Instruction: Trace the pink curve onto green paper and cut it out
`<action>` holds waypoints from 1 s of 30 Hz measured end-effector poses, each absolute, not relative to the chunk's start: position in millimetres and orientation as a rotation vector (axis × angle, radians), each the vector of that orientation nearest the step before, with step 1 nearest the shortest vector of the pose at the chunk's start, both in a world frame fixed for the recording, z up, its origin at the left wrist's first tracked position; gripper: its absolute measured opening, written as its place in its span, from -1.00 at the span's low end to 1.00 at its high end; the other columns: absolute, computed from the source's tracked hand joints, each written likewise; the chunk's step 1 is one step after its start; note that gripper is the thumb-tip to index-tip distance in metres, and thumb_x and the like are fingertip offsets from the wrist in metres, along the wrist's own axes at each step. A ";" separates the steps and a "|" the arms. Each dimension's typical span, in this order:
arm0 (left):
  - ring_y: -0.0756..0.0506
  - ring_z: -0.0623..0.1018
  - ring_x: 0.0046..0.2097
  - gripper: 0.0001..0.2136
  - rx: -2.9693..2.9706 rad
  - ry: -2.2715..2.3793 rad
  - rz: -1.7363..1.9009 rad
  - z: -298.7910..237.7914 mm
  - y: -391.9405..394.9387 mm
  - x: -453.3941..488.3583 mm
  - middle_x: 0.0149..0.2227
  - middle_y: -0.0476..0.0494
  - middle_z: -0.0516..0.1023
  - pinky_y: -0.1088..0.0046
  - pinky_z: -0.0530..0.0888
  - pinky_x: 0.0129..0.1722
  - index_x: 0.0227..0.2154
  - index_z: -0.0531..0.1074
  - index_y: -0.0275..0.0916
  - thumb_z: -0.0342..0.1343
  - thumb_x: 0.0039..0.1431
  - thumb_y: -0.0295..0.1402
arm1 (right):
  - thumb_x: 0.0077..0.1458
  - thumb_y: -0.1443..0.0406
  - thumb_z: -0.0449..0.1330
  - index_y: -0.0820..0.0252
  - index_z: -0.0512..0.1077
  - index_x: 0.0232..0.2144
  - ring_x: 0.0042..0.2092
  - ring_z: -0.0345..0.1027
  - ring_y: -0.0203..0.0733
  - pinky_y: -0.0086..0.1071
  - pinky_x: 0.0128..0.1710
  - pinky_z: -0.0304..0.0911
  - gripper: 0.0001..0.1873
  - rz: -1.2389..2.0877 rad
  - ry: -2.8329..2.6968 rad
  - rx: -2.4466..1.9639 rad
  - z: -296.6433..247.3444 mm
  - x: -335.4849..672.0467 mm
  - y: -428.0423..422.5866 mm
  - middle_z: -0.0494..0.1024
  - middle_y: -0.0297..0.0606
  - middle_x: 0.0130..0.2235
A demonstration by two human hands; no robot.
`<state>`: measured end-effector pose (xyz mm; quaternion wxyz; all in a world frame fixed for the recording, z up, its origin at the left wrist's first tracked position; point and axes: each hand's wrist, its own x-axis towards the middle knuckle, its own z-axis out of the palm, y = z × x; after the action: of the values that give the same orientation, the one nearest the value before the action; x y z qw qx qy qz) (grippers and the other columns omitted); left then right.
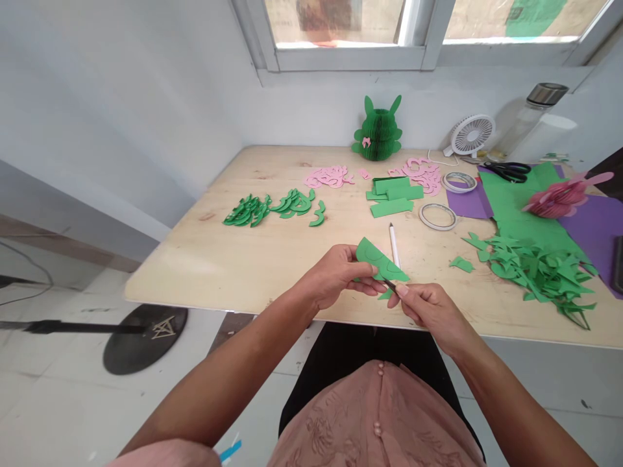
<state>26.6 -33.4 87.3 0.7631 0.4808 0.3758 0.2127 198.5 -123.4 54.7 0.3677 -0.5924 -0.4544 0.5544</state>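
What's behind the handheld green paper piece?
Beyond the green paper piece lies a slim white pen, its near end seemingly covered; anything directly behind is hidden.

Light is coming through a two-paned window [432, 35] framed in pale grey, while white walls [146, 97] are meeting at a corner beside a light wood-topped table [233, 259]. Below, pale tiles are covering the floor [58, 402], where a stand's round black base [119, 347] is resting at left.
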 end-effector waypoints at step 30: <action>-0.08 0.60 -0.43 -0.92 1.019 0.826 0.474 87.8 -33.1 27.3 -0.51 -0.21 0.60 0.42 0.54 -0.34 -0.46 0.49 -0.37 0.17 -0.10 -0.49 | 0.01 -0.15 0.09 0.28 0.47 -0.54 -0.60 -0.23 -0.40 -0.42 -0.60 -0.31 -0.42 1.366 -1.174 -1.547 56.4 196.1 -123.6 -0.03 -0.49 -0.66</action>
<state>27.3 -33.1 87.8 0.7667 0.4691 0.3801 0.2181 196.1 -123.6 56.4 0.3742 -0.6044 -0.4585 0.5334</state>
